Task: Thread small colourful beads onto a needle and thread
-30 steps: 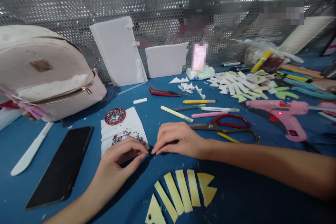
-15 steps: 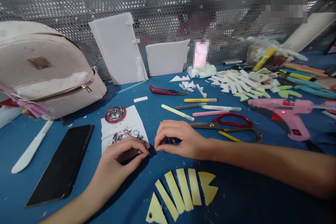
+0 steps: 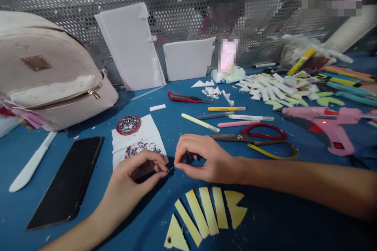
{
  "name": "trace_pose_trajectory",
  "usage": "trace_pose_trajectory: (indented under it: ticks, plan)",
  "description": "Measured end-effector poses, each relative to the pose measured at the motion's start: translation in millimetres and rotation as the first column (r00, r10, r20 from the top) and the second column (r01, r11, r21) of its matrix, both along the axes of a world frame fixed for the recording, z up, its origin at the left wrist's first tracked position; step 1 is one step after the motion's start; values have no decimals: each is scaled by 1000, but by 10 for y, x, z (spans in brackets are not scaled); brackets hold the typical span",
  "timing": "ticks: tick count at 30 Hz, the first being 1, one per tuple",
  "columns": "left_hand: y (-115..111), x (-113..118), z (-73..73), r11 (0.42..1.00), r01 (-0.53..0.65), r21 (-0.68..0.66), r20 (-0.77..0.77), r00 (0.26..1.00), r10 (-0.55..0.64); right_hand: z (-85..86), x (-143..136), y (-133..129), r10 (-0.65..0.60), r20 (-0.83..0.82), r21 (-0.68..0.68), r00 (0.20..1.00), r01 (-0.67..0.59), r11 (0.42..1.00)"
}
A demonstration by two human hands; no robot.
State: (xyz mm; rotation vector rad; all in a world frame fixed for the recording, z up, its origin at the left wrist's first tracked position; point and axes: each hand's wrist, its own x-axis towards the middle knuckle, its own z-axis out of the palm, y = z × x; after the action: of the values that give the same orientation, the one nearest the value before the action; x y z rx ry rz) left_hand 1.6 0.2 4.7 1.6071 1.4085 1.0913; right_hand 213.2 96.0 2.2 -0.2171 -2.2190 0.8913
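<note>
My left hand (image 3: 137, 176) is closed in a pinch at the lower middle, its fingertips on a tiny bead-like piece too small to name surely. Just to its right, my right hand (image 3: 203, 159) pinches a thin needle-like wire (image 3: 171, 168) that reaches toward the left fingertips. Behind the left hand lies a white paper (image 3: 118, 146) with scattered small beads (image 3: 138, 149) and a red-rimmed round dish of beads (image 3: 128, 125). In front of both hands, yellow foam strips (image 3: 197, 211), a head-like triangle (image 3: 176, 235) and a notched tail-like piece (image 3: 235, 208) form a fish shape.
Scissors (image 3: 268, 135), markers (image 3: 200, 122) and a red cutter (image 3: 188, 97) lie beyond my hands. A pink glue gun (image 3: 335, 125) and foam scraps (image 3: 273, 88) are at right. At left are a black phone (image 3: 66, 182), a white knife (image 3: 32, 164) and a backpack (image 3: 53, 82).
The view has shifted slightly. My hands keep nearly the same pose, with the fingertips a little farther apart and the thin wire showing more clearly between them.
</note>
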Motion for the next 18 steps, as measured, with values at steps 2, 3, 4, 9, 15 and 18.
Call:
trace_pose_trajectory:
  ticks: [2,3,4,9,15,18]
  plan:
    - [-9,-2,0,1000,-4,11,2,1000,4,-4,1,2,-7,0,12,1000,7,1000]
    - [-12,-4,2,1000,-5,16,4,1000,5,-7,2,2,-13,1,19,1000,13,1000]
    - [-14,-6,5,1000,-5,19,5,1000,5,-10,3,2,-20,2,27,1000,20,999]
    - [-10,-19,11,1000,-9,21,-3,1000,9,-13,5,2,-46,-6,61,999,46,997]
    - [0,-19,-12,1000,-9,12,-9,1000,9,-14,5,8,-46,-2,76,999,46,996]
    - [8,-14,-22,1000,-7,12,1,1000,7,-16,6,10,-54,-3,75,999,54,996]
